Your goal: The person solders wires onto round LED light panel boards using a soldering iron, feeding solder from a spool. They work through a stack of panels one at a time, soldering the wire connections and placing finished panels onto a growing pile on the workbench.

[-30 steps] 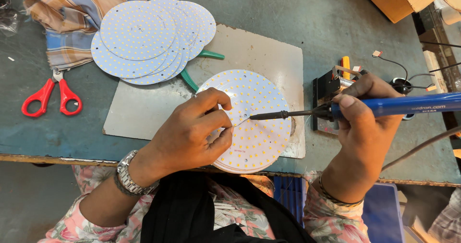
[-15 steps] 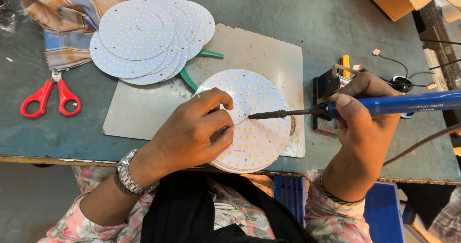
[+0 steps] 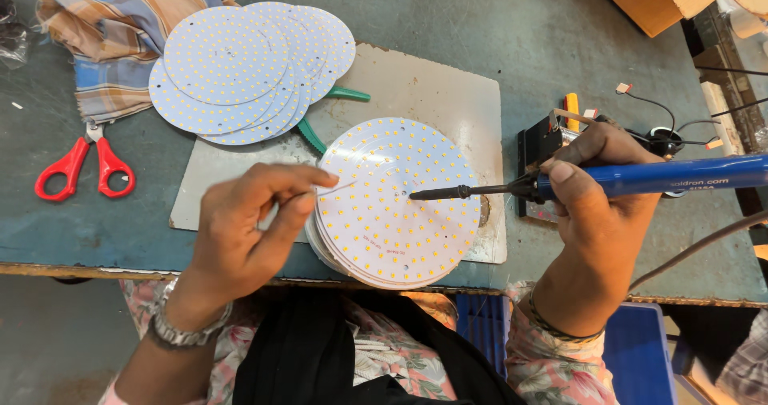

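On grey workbench (image 3: 520,29), board (image 3: 432,93) under disc stack (image 3: 392,205).

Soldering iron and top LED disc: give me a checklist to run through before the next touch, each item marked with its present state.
1. Soldering iron gripped firmly in the right hand: ok.
2. Iron tip over the centre of the top LED disc: ok; actual contact cannot tell.
3. Left hand fingers pinch a thin wire toward the disc: ok, though its end is too fine to place.
4. Left fingers apart from the hot tip: ok.
5. Disc stack squarely on the work board: not ok, it overhangs the board's near edge.
6. Scissors and spare discs away from the iron: ok.
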`<state>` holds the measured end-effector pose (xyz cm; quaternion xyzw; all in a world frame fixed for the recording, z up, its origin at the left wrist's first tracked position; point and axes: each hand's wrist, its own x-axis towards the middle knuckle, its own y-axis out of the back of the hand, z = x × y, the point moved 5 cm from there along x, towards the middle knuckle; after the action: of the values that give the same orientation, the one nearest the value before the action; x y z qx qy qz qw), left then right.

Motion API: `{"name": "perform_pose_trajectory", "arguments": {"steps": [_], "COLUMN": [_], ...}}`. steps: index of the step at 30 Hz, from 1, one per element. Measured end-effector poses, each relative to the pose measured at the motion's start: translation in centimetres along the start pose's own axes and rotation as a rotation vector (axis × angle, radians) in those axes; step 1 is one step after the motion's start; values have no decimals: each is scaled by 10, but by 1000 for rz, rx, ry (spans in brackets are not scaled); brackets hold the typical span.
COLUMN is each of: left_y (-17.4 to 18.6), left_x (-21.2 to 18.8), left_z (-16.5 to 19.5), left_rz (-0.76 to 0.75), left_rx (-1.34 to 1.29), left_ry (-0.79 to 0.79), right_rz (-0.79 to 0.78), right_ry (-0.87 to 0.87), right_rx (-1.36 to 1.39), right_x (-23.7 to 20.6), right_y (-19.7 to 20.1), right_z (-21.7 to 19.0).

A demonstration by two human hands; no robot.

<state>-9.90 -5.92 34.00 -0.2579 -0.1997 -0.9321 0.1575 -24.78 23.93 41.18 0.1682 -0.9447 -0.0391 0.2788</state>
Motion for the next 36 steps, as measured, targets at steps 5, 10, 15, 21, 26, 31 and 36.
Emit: {"name": "perform_pose_trajectory", "arguments": {"steps": [5,10,15,21,26,31,36], "left_y": [-3,4,11,6,-1,-11,4], "left_x": [-30,-47,-46,-43,-33,-28,-34], "left_z": [-23,-29,-35,-35,-31,-41,-45], "left_rz": [-99,46,132,138,-41,-71,139], "left_rx": [-306,-464,-541,-544,-488,-653,-552], "left_ry": [89,40,42,40,-6,197,33], "right_rz": [288,367,480,452,550,570,562], "right_ry": [146,124,75,139,103,103,111], "right_rx": [63,396,561,528,515,521,556], "right_x": [-16,-16,-33,-45,-51,-57,-60], "right_y": [12,39,61,67,68,75,81], "right_z": [-2,14,38,52,63,68,74]}}
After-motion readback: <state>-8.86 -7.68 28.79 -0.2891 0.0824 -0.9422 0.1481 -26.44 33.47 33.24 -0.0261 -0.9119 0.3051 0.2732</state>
